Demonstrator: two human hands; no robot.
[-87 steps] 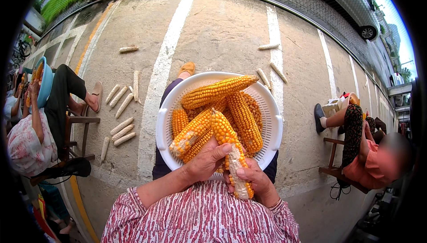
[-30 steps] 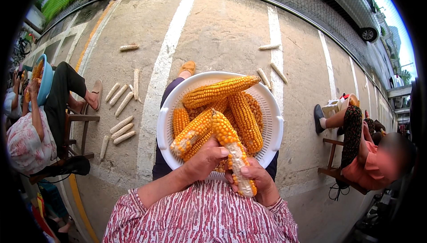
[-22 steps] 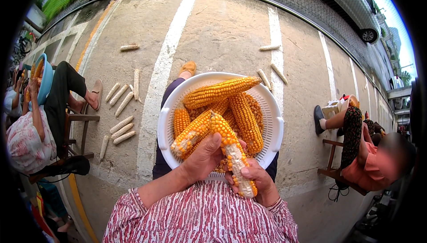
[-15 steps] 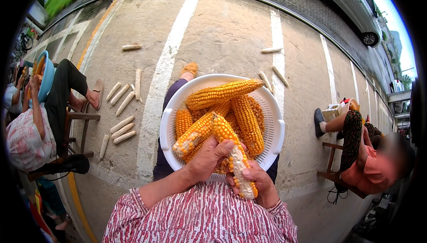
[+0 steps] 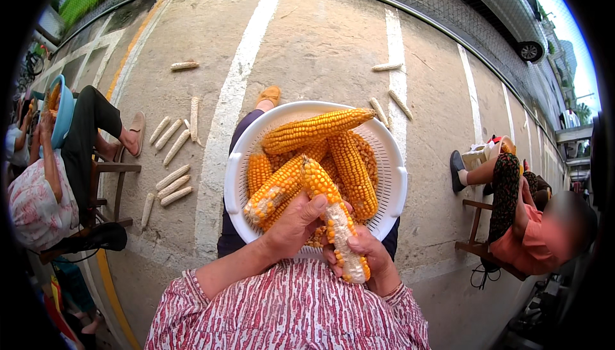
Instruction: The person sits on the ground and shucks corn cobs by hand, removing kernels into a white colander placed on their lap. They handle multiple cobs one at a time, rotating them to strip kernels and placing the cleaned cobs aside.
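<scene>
A dried corn cob [image 5: 341,227] is held between my two hands, tilted over the near edge of the basket. A pale bare strip runs down its side, with orange kernels still along the edges and at both ends. My left hand [image 5: 293,225] grips its upper half, the thumb pressed against the kernels. My right hand [image 5: 370,254] is wrapped round the lower half, its thumb lying on the bare strip. Below and beyond sits a white plastic basket [image 5: 398,180] on my lap, holding several unshelled ears [image 5: 317,130] and loose kernels [image 5: 366,158].
Bare cobs [image 5: 172,182] lie on the concrete to the left, others [image 5: 401,104] at the far right. One person [image 5: 45,183] sits at the left with a blue basin [image 5: 63,116], another [image 5: 528,241] on a stool at the right. A car [image 5: 493,4] stands beyond the fence.
The bare strip on the held cob has grown wider, with fewer kernels near my right thumb. Both hands keep their hold. The whole view has shifted slightly.
</scene>
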